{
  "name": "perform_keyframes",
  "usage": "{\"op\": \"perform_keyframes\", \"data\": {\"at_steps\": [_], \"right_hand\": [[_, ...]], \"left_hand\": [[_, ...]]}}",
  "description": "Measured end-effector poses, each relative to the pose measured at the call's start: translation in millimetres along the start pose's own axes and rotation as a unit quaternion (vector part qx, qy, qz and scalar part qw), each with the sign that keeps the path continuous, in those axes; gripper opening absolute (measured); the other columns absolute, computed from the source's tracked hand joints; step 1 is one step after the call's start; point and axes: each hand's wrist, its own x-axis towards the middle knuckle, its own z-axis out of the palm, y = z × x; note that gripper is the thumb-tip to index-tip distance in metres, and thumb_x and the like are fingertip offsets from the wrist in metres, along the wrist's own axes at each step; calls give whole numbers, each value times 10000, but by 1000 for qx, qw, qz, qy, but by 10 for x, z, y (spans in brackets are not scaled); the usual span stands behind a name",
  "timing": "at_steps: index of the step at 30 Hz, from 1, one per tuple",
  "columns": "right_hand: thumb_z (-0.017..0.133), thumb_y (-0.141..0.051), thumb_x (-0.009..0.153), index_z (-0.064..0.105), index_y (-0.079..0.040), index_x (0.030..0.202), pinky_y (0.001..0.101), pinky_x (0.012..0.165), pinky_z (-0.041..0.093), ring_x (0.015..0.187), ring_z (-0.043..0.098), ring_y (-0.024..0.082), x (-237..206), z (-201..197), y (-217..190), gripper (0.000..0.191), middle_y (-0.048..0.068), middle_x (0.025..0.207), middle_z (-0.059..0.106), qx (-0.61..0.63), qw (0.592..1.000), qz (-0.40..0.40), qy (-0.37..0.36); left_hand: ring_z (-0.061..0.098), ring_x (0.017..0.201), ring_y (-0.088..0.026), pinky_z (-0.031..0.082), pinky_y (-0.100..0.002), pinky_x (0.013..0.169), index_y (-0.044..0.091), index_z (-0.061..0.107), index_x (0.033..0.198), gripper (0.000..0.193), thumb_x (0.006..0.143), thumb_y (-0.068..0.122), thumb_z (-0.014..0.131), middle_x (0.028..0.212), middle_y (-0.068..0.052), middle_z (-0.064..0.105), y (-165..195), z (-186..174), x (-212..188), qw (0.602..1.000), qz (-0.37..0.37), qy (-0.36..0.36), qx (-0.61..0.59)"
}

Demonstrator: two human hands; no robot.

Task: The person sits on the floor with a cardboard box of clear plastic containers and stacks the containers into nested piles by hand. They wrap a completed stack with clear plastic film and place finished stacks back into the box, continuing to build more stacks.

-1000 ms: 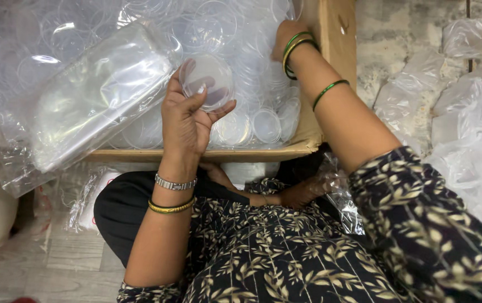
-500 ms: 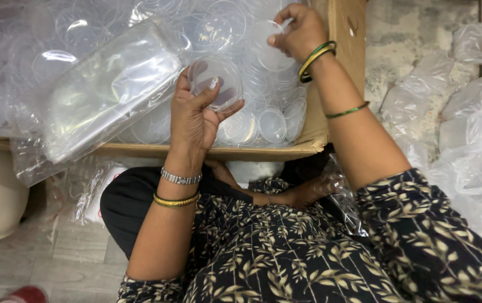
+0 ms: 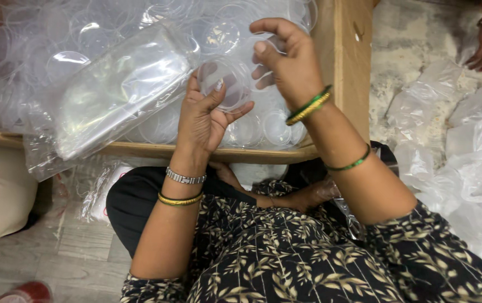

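Your left hand point(image 3: 204, 115) grips a stack of clear round lids point(image 3: 222, 84) by its edge, above the cardboard box point(image 3: 348, 67). Just right, your right hand point(image 3: 286, 59) pinches another clear lid point(image 3: 263, 47), seemingly mid-stacking; next it needs seating squarely on the stack.

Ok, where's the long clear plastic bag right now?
In the head view the long clear plastic bag lies slantwise on the heap of clear lids, in the cardboard box, just left of the left hand.
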Motion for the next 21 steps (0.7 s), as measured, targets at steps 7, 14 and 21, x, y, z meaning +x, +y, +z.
{"op": "perform_keyframes", "data": {"at_steps": [7, 14, 21], "right_hand": [[645, -87, 1053, 591, -40, 1413, 288, 709, 624, 857, 695, 143, -266, -8, -129, 367, 57, 1100, 653, 43, 998, -27, -48], [878, -51, 860, 516, -58, 1502, 250, 814, 603, 952, 645, 110, -490, 143, -126, 737, 52, 1213, 601, -141, 976, -150, -78], [926, -173, 824, 647, -98, 1395, 264, 699, 543, 875, 667, 132, -663, 140, -111, 640, 72, 1163, 694, -342, 902, -259, -38]], "left_hand": [[636, 1252, -477, 630, -552, 922, 119, 454, 1405, 378, 1071, 237, 588, 1371, -190, 584, 12, -194, -2, 990, -40, -71, -115], [633, 1290, -463, 634, -560, 907, 14, 416, 1462, 722, 1005, 555, 555, 1412, -250, 573, 45, -44, 0, 989, -61, -82, -104], [705, 1119, -380, 651, -645, 817, 47, 534, 1320, 792, 885, 708, 585, 1298, -224, 616, 52, 141, 51, 988, -138, -35, 65]]}}
